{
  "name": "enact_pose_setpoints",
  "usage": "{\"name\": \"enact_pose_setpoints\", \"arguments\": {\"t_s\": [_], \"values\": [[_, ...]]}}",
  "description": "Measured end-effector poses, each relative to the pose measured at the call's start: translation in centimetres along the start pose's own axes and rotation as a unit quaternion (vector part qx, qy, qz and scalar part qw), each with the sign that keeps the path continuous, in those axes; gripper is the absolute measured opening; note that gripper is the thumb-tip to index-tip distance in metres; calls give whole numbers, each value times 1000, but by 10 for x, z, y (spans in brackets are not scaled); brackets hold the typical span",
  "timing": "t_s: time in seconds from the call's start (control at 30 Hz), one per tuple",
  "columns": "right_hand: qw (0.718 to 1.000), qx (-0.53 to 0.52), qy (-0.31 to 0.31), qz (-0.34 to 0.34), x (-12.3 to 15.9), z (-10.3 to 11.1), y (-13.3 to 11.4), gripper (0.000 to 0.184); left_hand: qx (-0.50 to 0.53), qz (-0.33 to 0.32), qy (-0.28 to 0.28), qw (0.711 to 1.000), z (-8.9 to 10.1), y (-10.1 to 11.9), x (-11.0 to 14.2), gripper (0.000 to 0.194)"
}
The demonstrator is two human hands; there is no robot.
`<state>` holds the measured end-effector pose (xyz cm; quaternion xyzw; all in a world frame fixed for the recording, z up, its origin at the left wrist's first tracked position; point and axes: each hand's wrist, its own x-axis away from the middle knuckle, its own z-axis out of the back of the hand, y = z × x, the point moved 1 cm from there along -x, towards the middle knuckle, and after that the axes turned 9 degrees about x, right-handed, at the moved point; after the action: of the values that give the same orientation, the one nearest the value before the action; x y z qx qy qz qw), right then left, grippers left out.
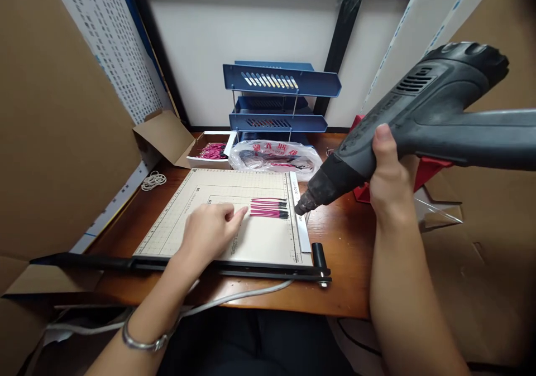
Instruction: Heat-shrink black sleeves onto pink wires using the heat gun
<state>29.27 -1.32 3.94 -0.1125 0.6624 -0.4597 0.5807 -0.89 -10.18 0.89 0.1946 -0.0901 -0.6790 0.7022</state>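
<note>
My right hand [391, 175] is wrapped round the body of a dark grey heat gun [368, 122]. Its blackened nozzle slants down to the left, close to the right edge of a paper cutter [176, 214]. Across the cutter's cream board lies a row of magenta wires [268, 208] with black sleeves at their right ends. My left hand [213, 225] rests over the board, fingers curled and thumb pointing at the wires' left ends. Whatever its fingers may hold is hidden beneath the hand. The cutter's black blade arm runs along the near side.
Behind the cutter are a small box of magenta wires [213, 150], a clear plastic bag [274, 158] and blue stacked trays [278, 122]. A red stand [433, 167] is at the right. A grey cable [238, 297] crosses the front edge. Cardboard [54, 114] walls both sides.
</note>
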Motion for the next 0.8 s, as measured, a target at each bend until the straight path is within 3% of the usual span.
{"name": "enact_pose_setpoints", "arguments": {"t_s": [0.07, 0.13, 0.53, 0.8], "values": [[997, -3, 69, -19, 6, -1, -6, 49, -18, 10, -16, 1000, -5, 10, -7, 59], [995, 4, 97, -33, 10, -2, -9, 48, -33, 17, -28, 999, -9, 17, -12, 60], [994, 32, 102, -32, 16, 1, 1, 50, -33, 39, -67, 996, -12, 12, -16, 59], [993, 18, 113, -37, 17, -1, 2, 49, -32, 48, -54, 997, -5, -1, -9, 64]]}}
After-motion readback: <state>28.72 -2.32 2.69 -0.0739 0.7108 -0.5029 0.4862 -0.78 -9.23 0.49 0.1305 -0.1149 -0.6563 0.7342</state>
